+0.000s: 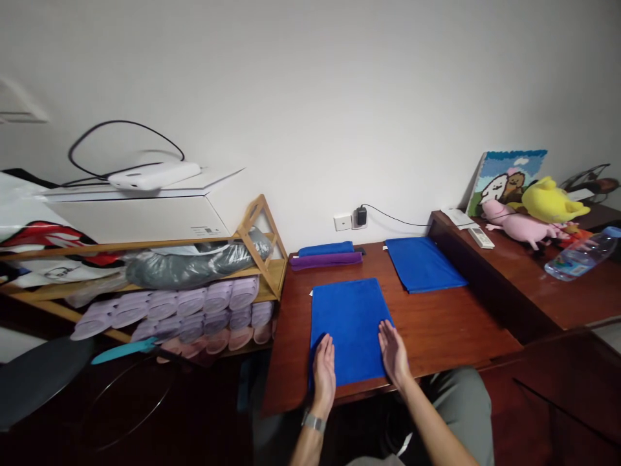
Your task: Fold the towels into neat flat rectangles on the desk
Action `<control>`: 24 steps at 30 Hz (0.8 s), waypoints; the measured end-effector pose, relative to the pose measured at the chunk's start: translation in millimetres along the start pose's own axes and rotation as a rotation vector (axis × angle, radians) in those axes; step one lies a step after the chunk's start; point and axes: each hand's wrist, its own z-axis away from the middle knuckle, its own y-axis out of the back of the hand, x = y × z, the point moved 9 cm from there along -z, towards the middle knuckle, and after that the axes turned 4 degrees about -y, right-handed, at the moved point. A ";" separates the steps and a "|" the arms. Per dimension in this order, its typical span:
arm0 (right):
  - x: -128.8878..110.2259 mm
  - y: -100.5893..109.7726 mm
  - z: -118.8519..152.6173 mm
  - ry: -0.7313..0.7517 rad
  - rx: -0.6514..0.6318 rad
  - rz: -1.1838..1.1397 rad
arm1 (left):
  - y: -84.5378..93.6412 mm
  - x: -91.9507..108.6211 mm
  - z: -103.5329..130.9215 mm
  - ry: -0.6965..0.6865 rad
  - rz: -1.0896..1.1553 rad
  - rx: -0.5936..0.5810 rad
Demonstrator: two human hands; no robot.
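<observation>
The fingers of both hands are straight and released, palms turned inward: the left hand (324,372) lies along the left edge of the near blue cloth (350,330), the right hand (395,359) over its right edge; whether they press on it I cannot tell. That cloth lies flat on the worktop (427,336), long axis running from the person toward the wall, a white tag (311,293) at its far left corner. Left of the cloth, a wooden rack (279,272) carries a white cardboard box (140,219), contents hidden, a clear plastic wrapper holding a grey bundle (194,265), and rows of lilac slippers (218,294). Beyond the cloth lie a folded purple cloth (326,261) and a folded blue cloth (326,248). Right of it are a second flat blue cloth (424,264) and, farther, a raised ledge (548,285) with a remote control (481,237), plush toys (521,226) and a tipped plastic bottle (579,259).
</observation>
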 end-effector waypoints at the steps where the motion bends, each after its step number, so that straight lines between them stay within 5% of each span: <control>1: -13.7 10.4 -4.8 0.018 0.008 0.010 | 8.1 7.3 -1.5 -0.027 -0.033 0.013; 4: -40.0 30.9 -12.7 0.040 -0.001 0.053 | 24.6 21.7 -1.6 -0.098 -0.133 0.053; 7: -42.5 31.7 -8.3 0.058 -0.025 0.065 | 22.5 28.9 2.5 -0.173 -0.206 0.044; 12: -5.1 -18.2 13.9 0.059 -0.178 0.064 | -30.7 19.9 12.1 -0.207 -0.224 -0.135; 16: 38.1 -47.2 18.8 -0.038 -0.209 0.063 | -68.2 -12.5 14.0 -0.017 -0.136 -0.251; 20: 39.4 -21.5 5.8 -0.059 -0.096 0.024 | -42.0 -14.3 -0.4 0.033 -0.054 -0.089; 24: -3.5 21.1 -6.6 0.001 -0.031 0.014 | 8.1 18.1 -15.4 -0.084 -0.050 0.088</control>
